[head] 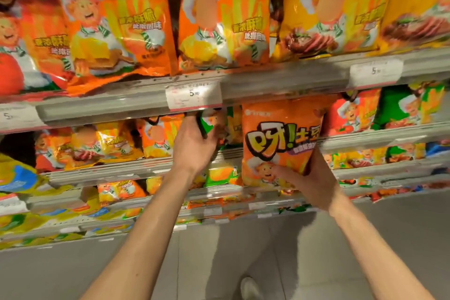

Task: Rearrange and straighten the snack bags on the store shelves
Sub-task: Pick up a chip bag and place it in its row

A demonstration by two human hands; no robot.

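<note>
The left hand (192,146) reaches under the upper shelf lip, fingers curled around a green-edged bag (214,126) in the second row. Right of it, the right hand (314,178) pinches the orange snack bag (280,139) by its lower corner, in front of that shelf. It looks light, puffy and slick; holding the edges seems safest. The shelves (267,85) carry crowded rows of similar bags.

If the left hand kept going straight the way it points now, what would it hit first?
The left hand points up into the second shelf. Its fingers already seem to touch a green bag there, so that comes first; the contact itself is blurred.
</note>
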